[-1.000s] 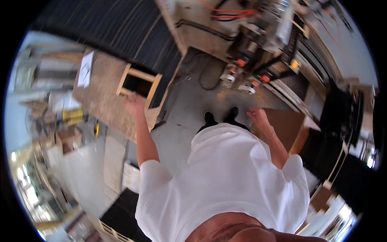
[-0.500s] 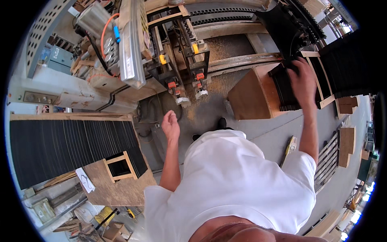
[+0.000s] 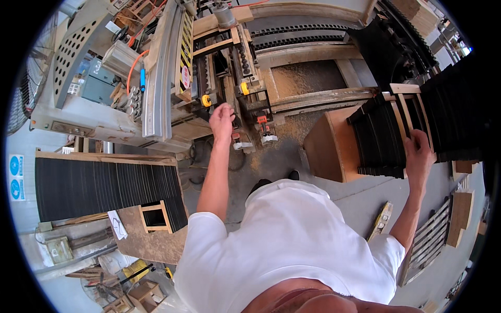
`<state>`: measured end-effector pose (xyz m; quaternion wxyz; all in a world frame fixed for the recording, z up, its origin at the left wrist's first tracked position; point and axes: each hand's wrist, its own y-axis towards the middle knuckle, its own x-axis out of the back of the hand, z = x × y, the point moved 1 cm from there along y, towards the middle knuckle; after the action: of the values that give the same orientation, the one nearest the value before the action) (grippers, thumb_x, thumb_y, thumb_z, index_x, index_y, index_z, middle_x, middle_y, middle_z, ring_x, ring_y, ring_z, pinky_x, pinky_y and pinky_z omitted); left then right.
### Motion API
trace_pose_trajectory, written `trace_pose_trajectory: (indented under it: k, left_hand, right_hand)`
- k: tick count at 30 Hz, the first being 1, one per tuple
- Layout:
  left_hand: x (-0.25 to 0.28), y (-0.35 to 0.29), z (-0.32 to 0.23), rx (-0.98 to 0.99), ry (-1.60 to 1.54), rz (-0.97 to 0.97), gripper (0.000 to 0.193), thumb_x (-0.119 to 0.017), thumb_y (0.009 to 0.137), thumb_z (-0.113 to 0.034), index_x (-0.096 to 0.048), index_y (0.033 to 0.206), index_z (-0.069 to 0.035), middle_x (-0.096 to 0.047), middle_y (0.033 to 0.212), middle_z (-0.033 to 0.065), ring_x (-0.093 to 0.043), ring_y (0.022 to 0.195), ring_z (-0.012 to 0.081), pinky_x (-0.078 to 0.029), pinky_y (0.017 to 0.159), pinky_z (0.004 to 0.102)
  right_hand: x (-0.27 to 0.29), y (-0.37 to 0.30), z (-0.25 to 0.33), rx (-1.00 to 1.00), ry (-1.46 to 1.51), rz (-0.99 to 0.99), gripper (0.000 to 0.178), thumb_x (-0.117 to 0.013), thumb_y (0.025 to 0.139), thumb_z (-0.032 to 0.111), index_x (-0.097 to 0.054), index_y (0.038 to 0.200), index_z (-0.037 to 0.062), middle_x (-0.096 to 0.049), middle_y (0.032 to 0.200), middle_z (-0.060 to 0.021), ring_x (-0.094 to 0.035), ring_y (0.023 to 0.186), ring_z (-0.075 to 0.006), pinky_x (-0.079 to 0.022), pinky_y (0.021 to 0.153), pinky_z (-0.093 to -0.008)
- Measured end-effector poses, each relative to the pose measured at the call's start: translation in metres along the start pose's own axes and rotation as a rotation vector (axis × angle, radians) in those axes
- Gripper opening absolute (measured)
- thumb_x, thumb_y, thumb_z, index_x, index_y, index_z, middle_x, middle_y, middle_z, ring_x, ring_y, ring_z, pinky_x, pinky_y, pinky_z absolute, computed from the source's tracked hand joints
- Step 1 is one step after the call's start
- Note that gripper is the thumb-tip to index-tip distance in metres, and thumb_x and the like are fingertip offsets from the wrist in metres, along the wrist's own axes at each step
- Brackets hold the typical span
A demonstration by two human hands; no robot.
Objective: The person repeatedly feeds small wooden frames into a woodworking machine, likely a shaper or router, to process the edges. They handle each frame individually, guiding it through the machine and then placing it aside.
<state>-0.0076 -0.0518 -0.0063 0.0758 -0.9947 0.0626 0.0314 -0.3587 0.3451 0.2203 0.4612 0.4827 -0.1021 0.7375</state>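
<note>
Wooden frame [image 3: 405, 89] is now pinched at its near end by the right hand [image 3: 420, 153]; left grip [image 3: 222, 125] unclear.

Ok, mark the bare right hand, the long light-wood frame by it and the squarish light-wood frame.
Bare right hand [image 3: 419, 154], head view: its middle.
Long light-wood frame [image 3: 402, 112], head view: left rail.
Squarish light-wood frame [image 3: 165, 216], head view: right rail.

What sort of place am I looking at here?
Probably a woodworking shop: what looks like sawdust is strewn on the floor around a long-railed machine, and a pale wooden frame is at the right hand.
</note>
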Motion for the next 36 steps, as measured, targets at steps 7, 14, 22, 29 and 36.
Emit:
trace_pose_trajectory:
  k: [7, 14, 22, 29, 36]
  left_hand:
    - [-0.037, 0.099, -0.035, 0.028, -0.136, -0.014, 0.028, -0.057, 0.098, -0.023, -0.061, 0.115, -0.001, -0.066, 0.102, 0.0073, -0.064, 0.086, 0.0151, -0.056, 0.072, 0.0287]
    - [-0.079, 0.221, -0.046, 0.135, -0.095, -0.048, 0.057, -0.055, 0.097, -0.039, -0.049, 0.127, 0.008, -0.058, 0.116, 0.0163, -0.062, 0.102, 0.0277, -0.055, 0.087, 0.0407]
    - [-0.105, 0.293, -0.06, 0.269, -0.103, -0.046, 0.069, -0.054, 0.098, -0.04, -0.029, 0.145, 0.004, -0.044, 0.13, 0.0248, -0.054, 0.112, 0.0376, -0.05, 0.098, 0.0483]
    - [-0.093, 0.293, -0.047, 0.288, -0.616, -0.111, 0.057, -0.055, 0.098, -0.023, -0.03, 0.141, 0.006, -0.029, 0.143, 0.0296, -0.043, 0.129, 0.0438, -0.045, 0.105, 0.0534]
    - [-0.085, 0.247, -0.036, 0.366, -0.741, -0.126, 0.045, -0.057, 0.097, -0.013, -0.039, 0.134, 0.006, -0.048, 0.131, 0.0202, -0.047, 0.125, 0.0378, -0.045, 0.104, 0.051]
  right_hand:
    - [0.012, 0.007, 0.046, 0.075, 0.152, -0.093, 0.022, -0.064, 0.089, 0.001, -0.062, 0.111, 0.0031, -0.064, 0.092, -0.006, -0.058, 0.079, -0.0126, -0.049, 0.076, -0.0259]
    - [-0.007, 0.019, 0.1, 0.245, 0.206, -0.099, 0.022, -0.066, 0.084, -0.008, -0.062, 0.103, 0.002, -0.067, 0.105, -0.0105, -0.06, 0.079, -0.0155, -0.05, 0.07, -0.0252]
    - [-0.055, 0.054, 0.146, 0.267, 0.178, 0.019, 0.024, -0.066, 0.082, -0.009, -0.061, 0.102, 0.0024, -0.066, 0.104, -0.0103, -0.058, 0.074, -0.0168, -0.047, 0.066, -0.0262]
    - [-0.112, 0.099, 0.207, 0.487, 0.16, 0.183, 0.021, -0.068, 0.077, -0.006, -0.062, 0.095, 0.0015, -0.067, 0.102, -0.0133, -0.063, 0.086, -0.0301, -0.052, 0.075, -0.0356]
    - [-0.249, 0.154, 0.256, 0.938, 0.152, 0.36, 0.018, -0.068, 0.076, 0.003, -0.062, 0.093, 0.0066, -0.065, 0.09, -0.0082, -0.06, 0.089, -0.0286, -0.048, 0.079, -0.0394]
